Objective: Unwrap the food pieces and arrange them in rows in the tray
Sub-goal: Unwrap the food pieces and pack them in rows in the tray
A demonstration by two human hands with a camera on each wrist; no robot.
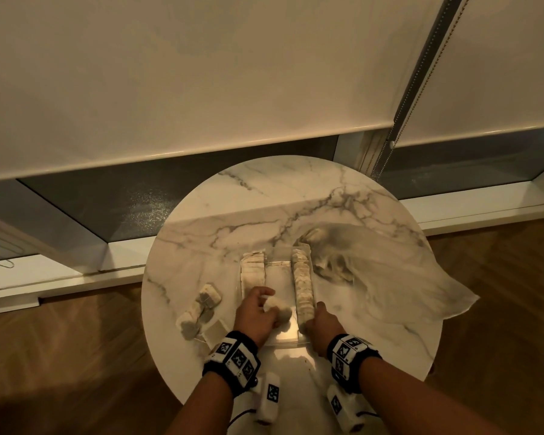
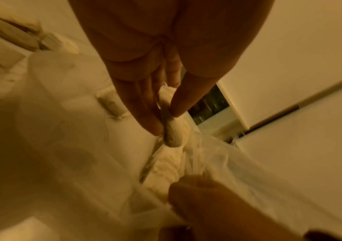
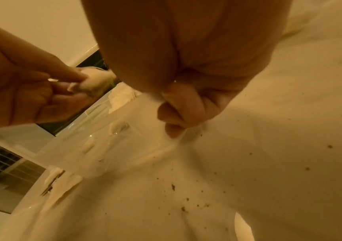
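A clear plastic tray (image 1: 283,342) sits mid-table on the round marble top. One row of pale food pieces (image 1: 253,271) lines its left side and a longer row (image 1: 303,287) its right. My left hand (image 1: 269,304) pinches a pale unwrapped piece (image 1: 277,307) between thumb and fingers, over the bare middle lane near the front. The left wrist view shows this piece (image 2: 174,133) hanging below the fingertips (image 2: 151,127). My right hand (image 1: 314,321) has its fingers (image 3: 178,117) curled on the clear tray wall (image 3: 96,133) at the near right corner.
Several wrapped pieces (image 1: 198,309) lie on the table left of the tray. A big sheet of loose clear film (image 1: 390,277) spreads to the right, over the table edge. Dark crumbs (image 3: 184,208) dot the marble near me. Window sills stand behind the table.
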